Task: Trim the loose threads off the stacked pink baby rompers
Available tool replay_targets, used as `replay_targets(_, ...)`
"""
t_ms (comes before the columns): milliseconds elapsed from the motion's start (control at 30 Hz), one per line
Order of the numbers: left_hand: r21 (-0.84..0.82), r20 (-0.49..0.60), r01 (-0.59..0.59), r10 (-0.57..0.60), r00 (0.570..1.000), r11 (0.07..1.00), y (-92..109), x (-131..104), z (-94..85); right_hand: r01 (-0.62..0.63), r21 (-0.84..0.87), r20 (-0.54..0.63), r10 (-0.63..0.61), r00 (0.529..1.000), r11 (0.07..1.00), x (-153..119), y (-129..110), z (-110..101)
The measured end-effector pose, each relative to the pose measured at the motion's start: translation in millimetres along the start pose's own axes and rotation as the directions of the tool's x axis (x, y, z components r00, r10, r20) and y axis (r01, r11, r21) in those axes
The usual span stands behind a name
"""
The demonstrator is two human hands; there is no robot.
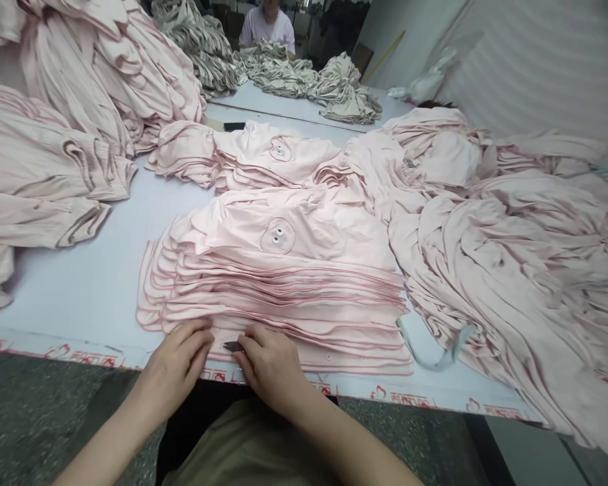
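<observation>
A layered stack of pink garments (284,283) lies in front of me, its top piece bearing a round patch with two eyes (278,235). At the stack's near left corner, my left hand (182,347) has its fingers closed on the fabric edge. My right hand (268,358) rests on the near edge of the stack, fingers curled round a small dark metal tool (233,346) whose pointed tip points left, probably thread snips.
Pink garments are heaped at the left (40,169) and right (476,263), with another pile (263,155) behind the stack. A pale ribbon (448,354) lies at the right. Grey-green cloth (288,74) and a seated person (267,30) are beyond the table (81,283).
</observation>
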State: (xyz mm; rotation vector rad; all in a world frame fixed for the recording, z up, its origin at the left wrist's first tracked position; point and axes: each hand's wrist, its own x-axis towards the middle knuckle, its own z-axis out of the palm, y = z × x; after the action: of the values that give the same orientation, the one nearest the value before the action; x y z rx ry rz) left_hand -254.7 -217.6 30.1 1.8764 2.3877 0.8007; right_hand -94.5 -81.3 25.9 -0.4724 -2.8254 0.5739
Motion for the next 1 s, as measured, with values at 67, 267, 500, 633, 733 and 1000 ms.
replay_targets(67, 0.004, -0.002, -0.017, 0.017, 1.0, 1.0, -1.0, -0.7, -0.1, 0.002, -0.004, -0.013, -0.002, 1.0, 1.0, -0.4, -0.6, 1.0)
replay_targets(267, 0.025, 0.011, -0.078, 0.078, 0.997, 0.997, -3.1, -2.5, -0.7, -0.02, 0.028, -0.004, 0.02, 1.0, 0.999, -1.7, -0.5, 0.0)
replay_targets(500, 0.053, 0.038, -0.101, 0.099, 0.994, 0.993, -6.0, -4.4, 1.6, -0.013, -0.009, 0.01, 0.013, 1.0, 1.0, 2.7, -4.0, 4.0)
replay_targets(633, 0.081, 0.042, -0.12, 0.117, 0.992, 0.989, -6.1, -4.2, 2.0, -0.016, -0.008, -0.026, 0.015, 1.0, 1.0, -0.1, -2.4, 2.6)
replay_targets(733, 0.091, 0.043, -0.13, 0.126, 0.991, 0.987, -5.3, -3.0, 1.7, -0.02, 0.008, -0.044, 0.02, 0.999, 1.0, -3.5, -2.0, -0.1)
replay_targets(1000, 0.101, 0.053, -0.133, 0.128, 0.99, 0.986, -4.1, -1.6, -0.2, -0.019, -0.047, -0.048, 0.016, 0.999, 0.999, -0.1, -5.9, 8.7)
